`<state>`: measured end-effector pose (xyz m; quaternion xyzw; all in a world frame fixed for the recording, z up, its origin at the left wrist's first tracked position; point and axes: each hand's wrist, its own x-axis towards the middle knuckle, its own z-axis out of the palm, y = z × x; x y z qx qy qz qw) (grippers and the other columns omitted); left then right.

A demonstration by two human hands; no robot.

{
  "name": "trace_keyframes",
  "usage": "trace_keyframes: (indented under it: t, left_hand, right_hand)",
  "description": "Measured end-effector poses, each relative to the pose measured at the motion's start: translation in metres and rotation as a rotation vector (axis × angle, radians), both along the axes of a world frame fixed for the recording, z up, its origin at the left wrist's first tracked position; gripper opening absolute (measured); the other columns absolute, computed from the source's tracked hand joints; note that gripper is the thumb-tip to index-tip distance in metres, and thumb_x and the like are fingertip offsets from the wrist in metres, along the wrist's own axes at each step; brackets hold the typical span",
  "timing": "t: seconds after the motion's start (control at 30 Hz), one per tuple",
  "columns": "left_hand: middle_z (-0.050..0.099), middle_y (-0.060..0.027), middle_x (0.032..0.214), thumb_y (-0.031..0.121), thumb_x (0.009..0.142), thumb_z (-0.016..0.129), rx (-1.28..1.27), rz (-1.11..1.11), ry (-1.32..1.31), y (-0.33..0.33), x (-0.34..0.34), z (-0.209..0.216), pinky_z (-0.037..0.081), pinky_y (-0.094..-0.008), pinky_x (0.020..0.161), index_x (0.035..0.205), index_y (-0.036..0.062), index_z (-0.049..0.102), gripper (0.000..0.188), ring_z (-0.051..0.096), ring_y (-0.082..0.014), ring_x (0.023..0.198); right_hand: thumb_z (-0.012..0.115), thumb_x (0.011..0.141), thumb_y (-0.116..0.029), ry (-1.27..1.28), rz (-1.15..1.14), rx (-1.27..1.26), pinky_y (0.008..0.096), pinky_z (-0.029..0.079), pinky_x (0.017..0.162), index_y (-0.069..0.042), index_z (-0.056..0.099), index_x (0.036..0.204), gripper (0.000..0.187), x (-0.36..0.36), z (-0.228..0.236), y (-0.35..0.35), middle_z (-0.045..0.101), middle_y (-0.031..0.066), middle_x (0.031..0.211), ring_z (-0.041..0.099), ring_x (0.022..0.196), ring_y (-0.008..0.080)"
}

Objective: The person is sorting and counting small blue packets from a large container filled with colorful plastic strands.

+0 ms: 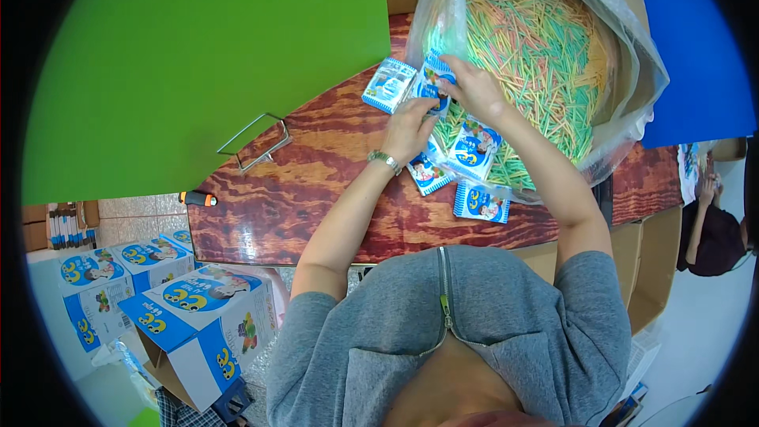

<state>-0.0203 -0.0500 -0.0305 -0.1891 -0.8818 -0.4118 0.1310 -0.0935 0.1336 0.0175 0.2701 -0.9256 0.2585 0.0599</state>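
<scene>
left hand (409,128) + right hand (472,87): both gripping one small blue packet (434,79) | packet at mouth of clear bag (632,71) of coloured sticks (538,39) | more packets (473,150) on wooden counter (316,190)

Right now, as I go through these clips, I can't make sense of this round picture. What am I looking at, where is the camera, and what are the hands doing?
There is no machine here. A camera worn on a person's head looks down at their own two bare hands, and the wide lens bends the edges. The left hand and right hand together hold a small blue and white packet at the mouth of a clear plastic bag filled with thin coloured sticks. Similar packets lie on the dark wooden table. A metal handle rests there too. Printed cartons stand on the floor.
</scene>
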Motion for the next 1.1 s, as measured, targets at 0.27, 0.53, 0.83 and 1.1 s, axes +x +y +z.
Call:
trace_keyframes:
  t: [0.27,0.53,0.83,1.1]
  left_hand:
    - [0.063,-0.0157,0.116,0.012,0.084,0.067,-0.109,0.019,-0.027,0.003,-0.007,-0.008,0.048,-0.0408,0.092,0.112,0.0044,0.066,0.029,0.060,-0.0338,0.106]
    - [0.064,-0.0156,0.116,0.017,0.085,0.069,-0.088,0.029,0.094,0.015,0.005,0.018,0.047,-0.0407,0.092,0.112,0.0028,0.066,0.030,0.059,-0.0340,0.107]
    - [0.069,-0.0072,0.088,0.020,0.090,0.067,0.166,-0.142,-0.182,0.045,0.004,0.045,0.050,-0.0338,0.071,0.103,0.0012,0.067,0.023,0.063,-0.0182,0.080]
    - [0.069,0.0015,0.084,0.015,0.091,0.069,0.675,-0.229,-0.642,0.055,0.003,0.055,0.047,-0.0196,0.062,0.098,-0.0014,0.069,0.018,0.058,-0.0016,0.073]
  right_hand:
    - [0.074,0.079,-0.030,-0.042,0.042,0.393,0.0427,0.050,0.069,-0.008,0.062,0.090,0.027,0.044,0.008,0.069,0.060,0.0096,0.088,0.062,0.087,0.0295]
    - [0.068,0.080,-0.017,0.246,0.117,0.396,0.0369,0.053,0.068,-0.012,0.069,0.100,0.020,0.052,0.016,0.080,0.063,0.0049,0.085,0.062,0.082,0.0243]
    - [0.069,0.084,-0.015,0.060,0.152,-0.096,0.0399,0.051,0.069,-0.004,0.067,0.093,0.015,0.051,0.058,0.081,0.065,0.0134,0.083,0.065,0.078,0.0299]
    - [0.070,0.084,-0.021,-0.083,0.145,-0.232,0.0422,0.049,0.066,-0.003,0.065,0.091,0.020,0.038,0.079,0.074,0.066,0.0155,0.082,0.065,0.077,0.0339]
